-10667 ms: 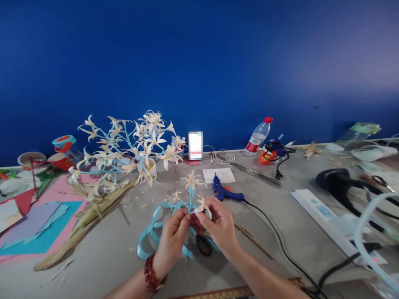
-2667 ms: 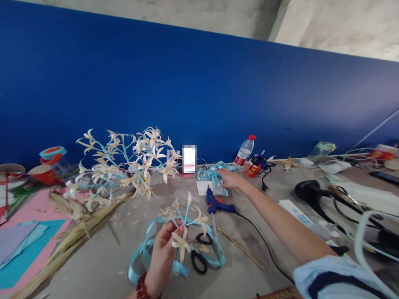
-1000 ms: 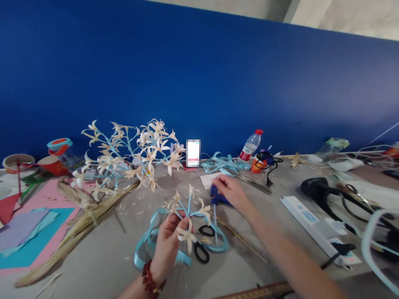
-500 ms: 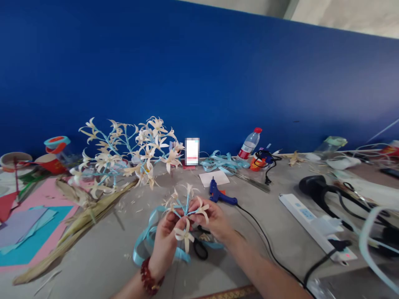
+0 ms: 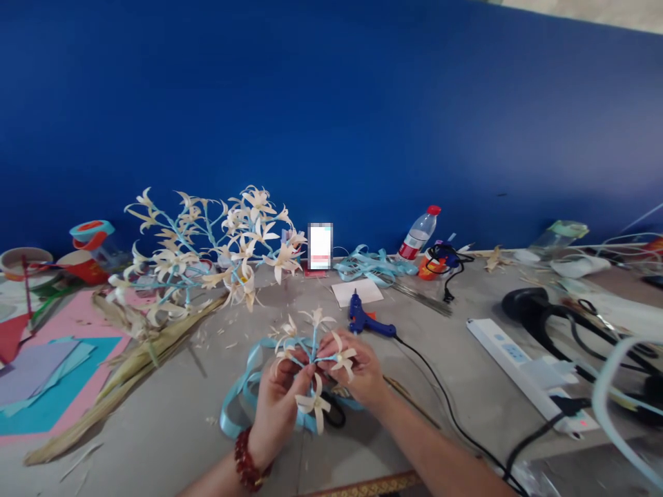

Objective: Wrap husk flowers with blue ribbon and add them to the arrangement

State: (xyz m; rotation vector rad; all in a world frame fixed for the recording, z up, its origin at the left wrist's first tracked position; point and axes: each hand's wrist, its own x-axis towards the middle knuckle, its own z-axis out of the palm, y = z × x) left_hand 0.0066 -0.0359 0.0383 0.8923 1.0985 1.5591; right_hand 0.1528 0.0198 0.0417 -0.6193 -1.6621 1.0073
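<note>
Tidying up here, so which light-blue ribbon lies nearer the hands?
The looped ribbon beside the left hand; the tangled ribbon heap lies farther back, near the red-capped bottle.

Has a red-capped bottle (image 5: 417, 236) near the blue wall (image 5: 331, 103), just beside an orange container (image 5: 431, 268) — shows a white power strip (image 5: 500, 346) with a black plug (image 5: 570, 406) at right, and a purple sheet (image 5: 36, 373) at left.

A smooth, deep blue partition (image 5: 331, 103) rises behind the grey tabletop (image 5: 181, 407), its upper edge sloping down toward the right, where a pale, uneven-toned surface (image 5: 606, 12) shows above it. A small dark mark (image 5: 501, 195) sits low on the blue toward the right. Soft light gives that side a greyish-violet sheen; the left is darker.
</note>
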